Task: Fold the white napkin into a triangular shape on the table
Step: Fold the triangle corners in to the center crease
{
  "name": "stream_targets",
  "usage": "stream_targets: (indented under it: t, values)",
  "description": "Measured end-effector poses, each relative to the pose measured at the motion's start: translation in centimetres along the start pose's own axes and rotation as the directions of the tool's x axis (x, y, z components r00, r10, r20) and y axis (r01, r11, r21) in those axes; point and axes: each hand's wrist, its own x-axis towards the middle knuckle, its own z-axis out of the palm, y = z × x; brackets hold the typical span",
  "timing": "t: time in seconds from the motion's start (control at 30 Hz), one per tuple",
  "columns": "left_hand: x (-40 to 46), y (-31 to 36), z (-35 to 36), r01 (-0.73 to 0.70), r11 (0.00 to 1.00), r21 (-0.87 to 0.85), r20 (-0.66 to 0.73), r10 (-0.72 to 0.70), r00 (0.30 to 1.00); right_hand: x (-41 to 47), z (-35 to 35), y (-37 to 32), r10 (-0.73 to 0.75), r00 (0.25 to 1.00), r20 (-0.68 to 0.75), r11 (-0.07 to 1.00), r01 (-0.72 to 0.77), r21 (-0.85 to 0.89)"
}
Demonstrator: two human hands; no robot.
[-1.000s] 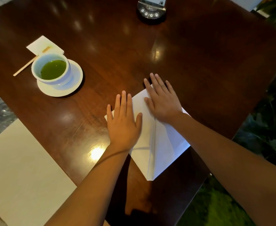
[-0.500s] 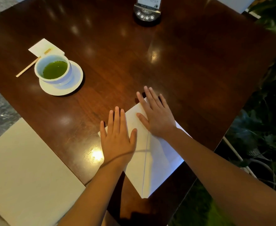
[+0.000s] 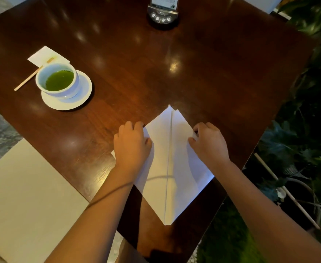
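The white napkin (image 3: 172, 164) lies on the dark wooden table (image 3: 155, 73) near its front right edge. It is folded into a kite shape with a crease down the middle, one point far and one point near. My left hand (image 3: 132, 147) rests curled on the napkin's left flap, fingers at its left corner. My right hand (image 3: 209, 143) is curled at the right corner, fingertips pinching the flap's edge. Both flaps lie nearly flat.
A white cup of green tea (image 3: 58, 80) on a saucer (image 3: 70, 99) stands at the left, with a wooden stirrer (image 3: 26, 79) and a small white paper (image 3: 45, 56) behind it. A black device stand (image 3: 162, 15) sits at the far edge. Plants (image 3: 304, 149) fill the right side.
Both hands slid from lying flat with fingers spread over the napkin's middle out to its side corners, and the fingers curled onto the edges.
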Motion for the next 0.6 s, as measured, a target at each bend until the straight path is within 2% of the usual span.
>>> stream_targets:
  t: [0.1,0.23,0.43,0.6]
  values:
    - [0.9,0.0,-0.6,0.069,0.995,-0.068,0.065,-0.065,0.996,0.3,-0.3,-0.2,0.049,0.997,0.057,0.997,-0.052,0.054]
    - [1.2,0.4,-1.2,0.058,0.998,-0.023,0.145,-0.054,0.988,0.3,-0.6,-0.5,0.052,0.995,0.087,0.994,-0.06,0.089]
    - [1.5,0.3,-1.9,0.091,0.991,-0.093,0.248,-0.066,0.966,0.0,-1.5,-0.6,0.108,0.969,0.221,0.965,-0.155,0.21]
    - [1.6,-0.1,-2.0,0.078,0.993,-0.084,0.351,-0.044,0.935,0.1,-1.8,-0.5,0.091,0.944,0.318,0.97,-0.156,0.187]
